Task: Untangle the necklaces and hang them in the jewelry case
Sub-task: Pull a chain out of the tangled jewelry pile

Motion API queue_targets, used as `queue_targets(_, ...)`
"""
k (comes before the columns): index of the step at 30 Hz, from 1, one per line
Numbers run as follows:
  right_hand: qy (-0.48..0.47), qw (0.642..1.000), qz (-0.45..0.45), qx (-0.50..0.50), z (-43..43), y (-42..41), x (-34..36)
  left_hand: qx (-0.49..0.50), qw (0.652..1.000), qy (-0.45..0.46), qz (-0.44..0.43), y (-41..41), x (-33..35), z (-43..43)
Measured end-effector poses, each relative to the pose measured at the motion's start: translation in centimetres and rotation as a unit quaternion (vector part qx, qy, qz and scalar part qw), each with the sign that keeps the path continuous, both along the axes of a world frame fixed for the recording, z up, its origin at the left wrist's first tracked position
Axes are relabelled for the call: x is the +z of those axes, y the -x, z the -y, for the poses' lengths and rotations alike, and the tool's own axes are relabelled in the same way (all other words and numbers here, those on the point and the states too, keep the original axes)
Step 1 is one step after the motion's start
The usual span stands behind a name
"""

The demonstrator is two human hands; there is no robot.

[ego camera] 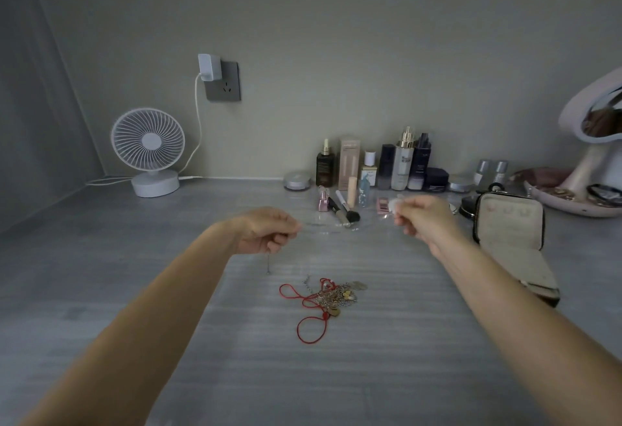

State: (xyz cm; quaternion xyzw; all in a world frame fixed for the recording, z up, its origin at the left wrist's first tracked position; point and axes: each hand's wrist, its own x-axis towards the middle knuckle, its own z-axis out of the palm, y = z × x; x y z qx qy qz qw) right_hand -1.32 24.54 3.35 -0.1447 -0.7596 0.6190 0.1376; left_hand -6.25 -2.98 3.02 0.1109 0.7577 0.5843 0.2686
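Note:
A thin silver necklace (323, 227) stretches in the air between my two raised hands, faint and blurred. My left hand (269, 232) pinches one end, and a short tail of chain (268, 265) dangles below it. My right hand (422, 218) pinches the other end, with a small pale pendant at its fingertips. On the grey table below lies a tangled pile of necklaces (333, 296), with red cord loops (309, 328) and gold and silver chains. The beige jewelry case (511, 220) stands open at the right, its lid upright.
Cosmetic bottles (387, 166) line the back wall, with brushes (343, 210) lying in front. A white fan (149, 152) stands at the back left, its cable running to a wall socket. A vanity mirror (595, 122) on a tray stands at the far right.

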Motion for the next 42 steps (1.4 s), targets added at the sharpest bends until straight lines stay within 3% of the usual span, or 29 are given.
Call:
queue_targets(4,-0.036,0.999,0.034,-0.008,-0.7,0.2,-4.1,-0.035,0.986,0.159,-0.034,0.8,-1.6,-0.3)
queue_targets(7,-0.104,0.994,0.033,-0.005,-1.1,0.6,-6.0,-0.033,0.973,0.223,-0.060,1.5,-2.3,-0.9)
queue_targets(21,-0.132,0.989,0.015,-0.060,-2.5,1.8,-7.2,0.048,0.939,0.310,-0.141,5.1,-2.8,0.0)
queue_targets(25,-0.107,0.992,0.017,-0.069,-2.5,2.0,-7.2,0.072,0.941,0.291,-0.156,5.5,-3.0,0.2)
queue_targets(28,-0.098,0.993,0.015,-0.067,-2.4,2.1,-7.4,0.116,0.931,0.270,-0.217,5.2,-3.5,-0.6)
queue_targets(31,-0.094,0.993,0.015,-0.070,-2.5,2.2,-7.5,0.062,0.915,0.285,-0.277,4.1,-4.2,-2.2)
queue_targets(34,-0.083,0.994,0.008,-0.068,-2.5,2.2,-7.6,-0.018,0.918,0.285,-0.275,2.5,-5.0,-4.1)
queue_targets(42,-0.083,0.993,0.033,-0.078,-2.9,2.3,-7.5,-0.032,0.884,0.346,-0.312,1.5,-4.7,-2.4)
